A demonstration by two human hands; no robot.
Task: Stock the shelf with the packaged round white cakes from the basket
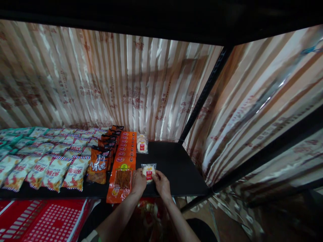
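Note:
Both my hands rest at the front edge of a black shelf (174, 168). My left hand (138, 183) and my right hand (161, 183) pinch the near corners of a small clear packet holding a round white cake with a red label (148, 172); the packet lies flat on the shelf. A second packet of the same kind (142, 144) lies farther back, near the curtain. Just left of my left hand lies a row of orange snack-stick packs (123, 178).
Rows of dark orange bags (98, 166), white-and-red striped snack bags (55, 171) and green-white bags (15, 137) fill the shelf's left part. A striped satin curtain (113, 80) backs the shelf. A black post (204, 90) stands at the right rear corner. Red plastic baskets (45, 220) sit below left.

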